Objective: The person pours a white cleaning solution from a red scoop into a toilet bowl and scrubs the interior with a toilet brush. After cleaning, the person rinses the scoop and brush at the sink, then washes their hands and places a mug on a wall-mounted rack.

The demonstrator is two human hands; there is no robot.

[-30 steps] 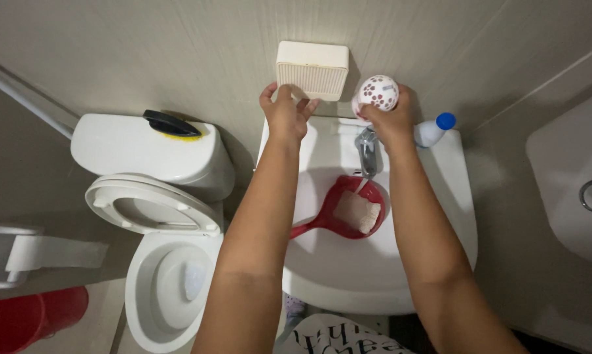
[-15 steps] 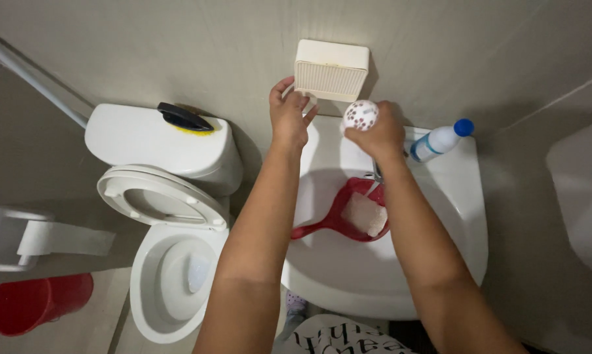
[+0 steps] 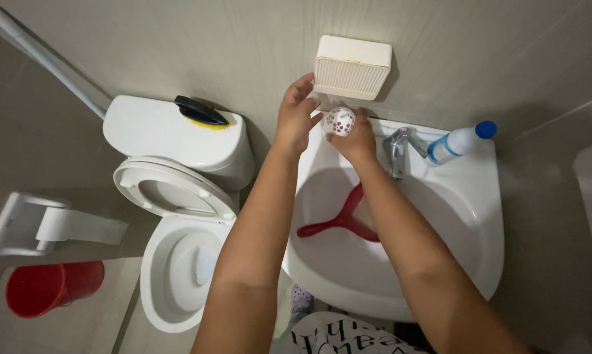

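My right hand point(image 3: 356, 139) is closed around a small white ball with red dots point(image 3: 340, 121), holding it from below and behind so that most of its dotted face shows above my fingers. The ball sits at the back left corner of the sink point(image 3: 479, 216), just under the cream box point(image 3: 352, 67) fixed to the wall. My left hand point(image 3: 297, 115) is open, fingers spread and slightly curled, right beside the ball; the fingertips point(image 3: 315, 121) reach toward its left side, and I cannot tell whether they touch it. That hand has hold of nothing. Its upper fingers come close to the lower left corner of the box.

Both forearms run up across the basin. Under my right arm a red Y-shaped piece point(image 3: 338, 223) lies in the bowl, partly hidden by the arm. The tap point(image 3: 397, 149) stands just right of my right hand, and beyond it a white spray bottle with a blue cap point(image 3: 458, 141) lies tilted on the sink's back edge.

To the left is the toilet point(image 3: 178, 262), seat down and lid up, with a black and yellow brush point(image 3: 201, 113) on its tank. A red bucket point(image 3: 50, 287) stands on the floor at far left, below a white paper holder point(image 3: 30, 226)
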